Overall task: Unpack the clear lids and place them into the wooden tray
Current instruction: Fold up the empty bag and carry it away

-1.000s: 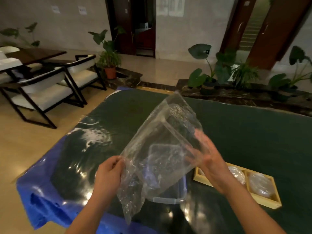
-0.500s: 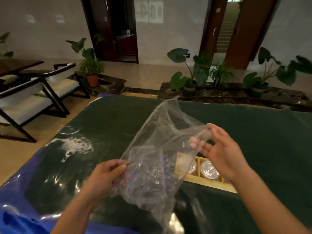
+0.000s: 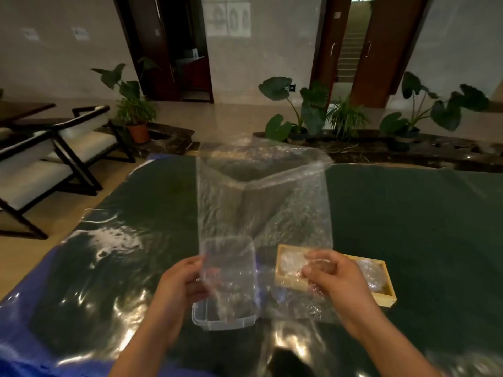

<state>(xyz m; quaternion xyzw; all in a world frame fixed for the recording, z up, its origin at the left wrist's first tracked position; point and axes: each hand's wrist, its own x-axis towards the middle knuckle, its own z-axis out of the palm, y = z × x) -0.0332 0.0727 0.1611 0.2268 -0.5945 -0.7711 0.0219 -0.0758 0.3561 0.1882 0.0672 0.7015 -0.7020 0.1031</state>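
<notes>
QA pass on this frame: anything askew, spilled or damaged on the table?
Nothing spilled or broken. Left hand and right hand pinch the crumpled clear plastic bag, held upright above the clear rectangular plastic tub. The wooden tray holding clear lids sits askew to the tub.

We have one wide-angle view, worn on the head, facing forward and down across the bench (image 3: 408, 213). Our left hand (image 3: 179, 284) and right hand (image 3: 337, 278) sit near the lens, the far wall (image 3: 68, 63) up top.
</notes>
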